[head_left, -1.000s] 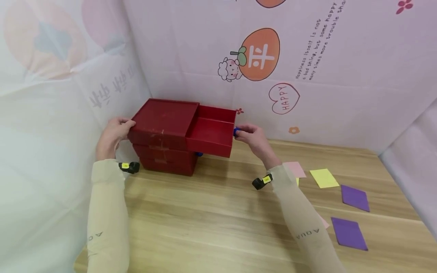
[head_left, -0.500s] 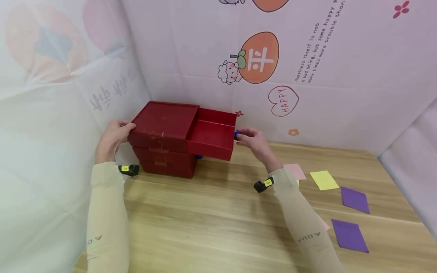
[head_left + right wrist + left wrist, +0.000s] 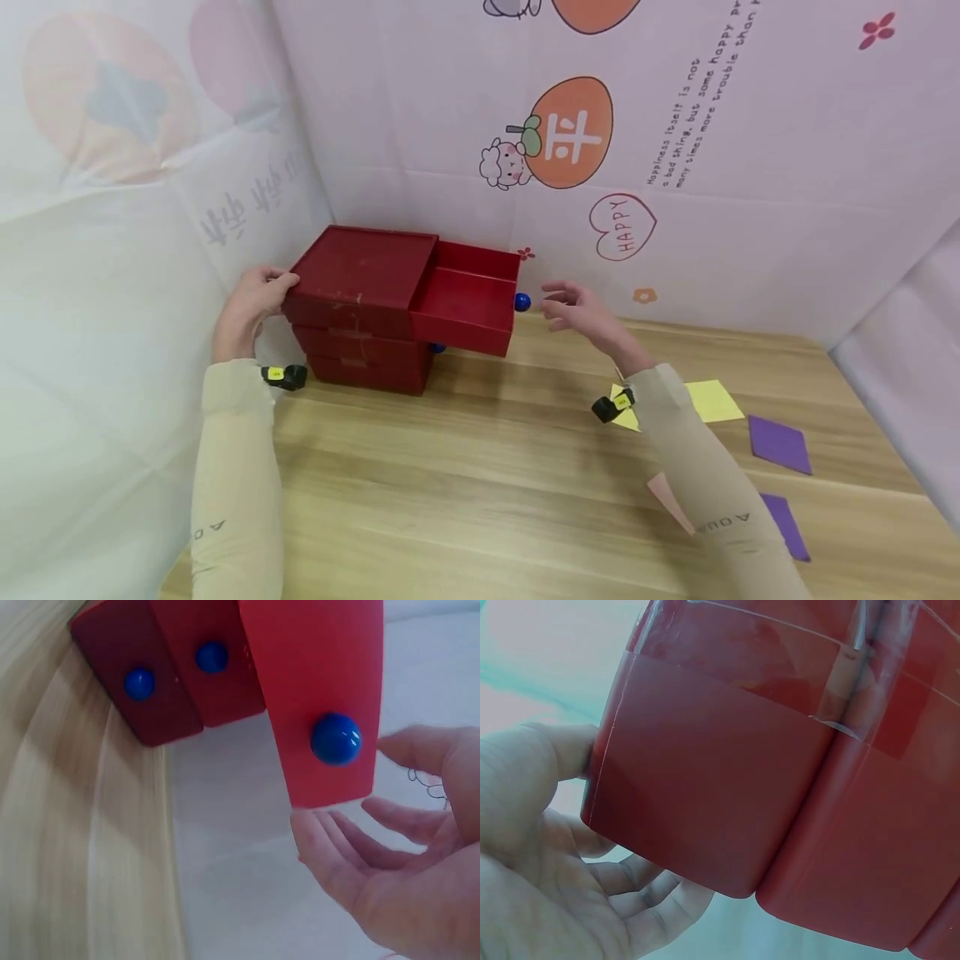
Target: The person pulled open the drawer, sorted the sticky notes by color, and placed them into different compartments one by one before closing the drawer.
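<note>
A red drawer cabinet (image 3: 360, 267) of three stacked tiers stands on the wooden table, taped along its side. Its top drawer (image 3: 461, 330) is pulled out to the right, with nothing seen inside. My left hand (image 3: 251, 304) grips the cabinet's upper left corner. The left wrist view shows the thumb on the edge and the fingers (image 3: 660, 911) curling around behind. My right hand (image 3: 588, 317) is apart from the drawer's blue knob (image 3: 522, 302), fingers spread and holding nothing. In the right wrist view, the lower drawers' blue knobs (image 3: 212, 657) appear on closed fronts.
Yellow sticky notes (image 3: 714, 402), purple notes (image 3: 780, 443) and a pink note (image 3: 670, 502) lie on the table's right, partly under my right sleeve. Printed cloth walls (image 3: 420, 125) stand behind the cabinet and along both sides.
My right hand has let go of the blue knob and moved away to the right. The top drawer stays pulled out, and my left hand keeps its grip on the cabinet.
</note>
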A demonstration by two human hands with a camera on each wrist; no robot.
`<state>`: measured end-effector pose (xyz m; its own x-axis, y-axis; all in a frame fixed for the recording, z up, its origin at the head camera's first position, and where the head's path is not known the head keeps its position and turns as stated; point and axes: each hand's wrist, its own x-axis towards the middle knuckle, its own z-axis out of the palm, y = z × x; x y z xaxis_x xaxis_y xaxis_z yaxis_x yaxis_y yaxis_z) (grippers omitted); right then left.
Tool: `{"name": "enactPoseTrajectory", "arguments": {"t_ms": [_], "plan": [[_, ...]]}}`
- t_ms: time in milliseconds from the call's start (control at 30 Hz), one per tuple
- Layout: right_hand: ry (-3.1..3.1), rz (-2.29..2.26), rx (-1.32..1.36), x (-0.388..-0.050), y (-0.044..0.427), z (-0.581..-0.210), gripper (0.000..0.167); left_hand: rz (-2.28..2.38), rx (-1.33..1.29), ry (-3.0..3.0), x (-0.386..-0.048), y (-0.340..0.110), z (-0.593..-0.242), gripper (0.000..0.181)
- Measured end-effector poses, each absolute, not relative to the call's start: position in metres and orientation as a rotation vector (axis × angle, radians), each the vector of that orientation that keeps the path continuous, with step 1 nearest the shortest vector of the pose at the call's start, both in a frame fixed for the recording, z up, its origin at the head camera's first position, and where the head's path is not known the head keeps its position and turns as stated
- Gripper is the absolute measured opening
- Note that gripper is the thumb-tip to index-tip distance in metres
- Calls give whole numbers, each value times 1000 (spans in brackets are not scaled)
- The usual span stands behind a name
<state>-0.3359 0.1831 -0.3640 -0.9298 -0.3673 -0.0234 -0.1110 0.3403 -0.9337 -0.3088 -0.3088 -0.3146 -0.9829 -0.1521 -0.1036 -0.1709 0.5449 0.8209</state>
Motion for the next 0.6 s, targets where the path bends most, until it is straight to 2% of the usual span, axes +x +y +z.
{"name": "enactPoseTrajectory", "arguments": {"t_ms": [300, 600], "plan": [[2637, -1292, -454, -334, 221, -349, 49, 1434, -270, 2745, -307, -310, -314, 61], [2710, -1117, -326, -336, 258, -343, 55, 1453, -245, 2758, -308, -311, -316, 61]]}}
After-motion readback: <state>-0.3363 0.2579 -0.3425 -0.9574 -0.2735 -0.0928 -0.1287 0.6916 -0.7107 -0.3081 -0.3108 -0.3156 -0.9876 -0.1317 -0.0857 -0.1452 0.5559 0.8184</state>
